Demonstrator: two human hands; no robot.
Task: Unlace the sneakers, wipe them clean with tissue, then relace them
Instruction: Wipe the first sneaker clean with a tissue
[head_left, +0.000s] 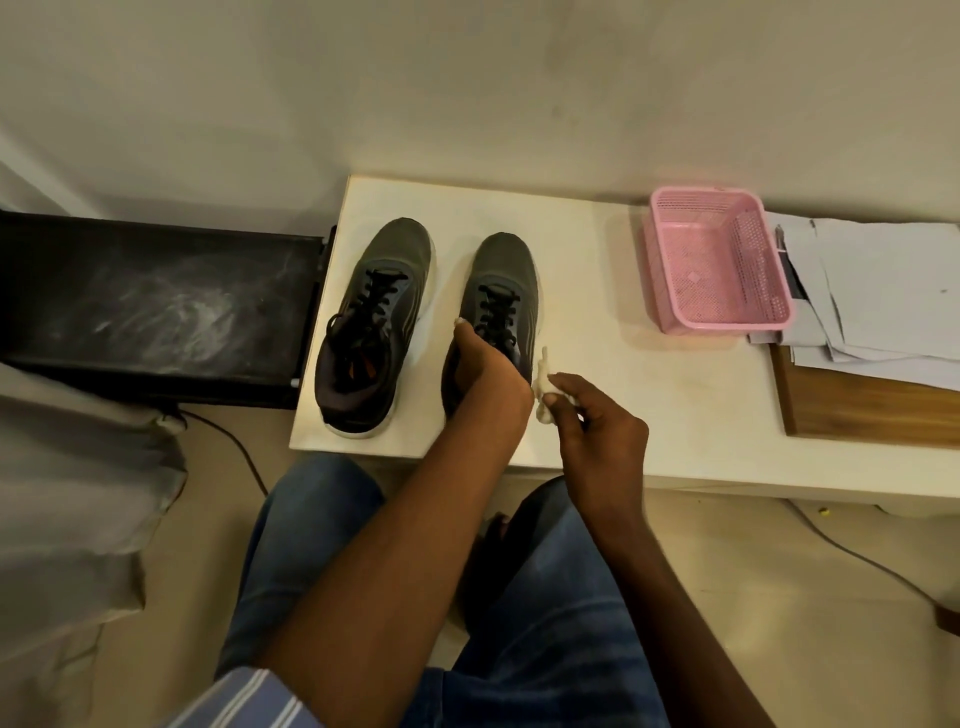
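You are gripping the heel end of the right sneaker (506, 291) with your left hand (485, 374) while your right hand (597, 421) is pinching a crumpled tissue (543, 387) just beside its right side. Both sneakers are sitting laced on the counter (597, 364), the left sneaker (371, 322) untouched. Judging by that, wiping is going on; whether any unlacing is left I cannot tell.

Low cream-white rectangular table (613, 374) set against the wall. Directly on it: two dark grey sneakers with black laces, the left one (371, 317) and the right one (501, 306), side by side, toes toward the wall. Right of them, well apart: pink perforated plastic basket (714, 260). Far right: loose white papers (883, 291) overlapping a brown wooden board (862, 410).
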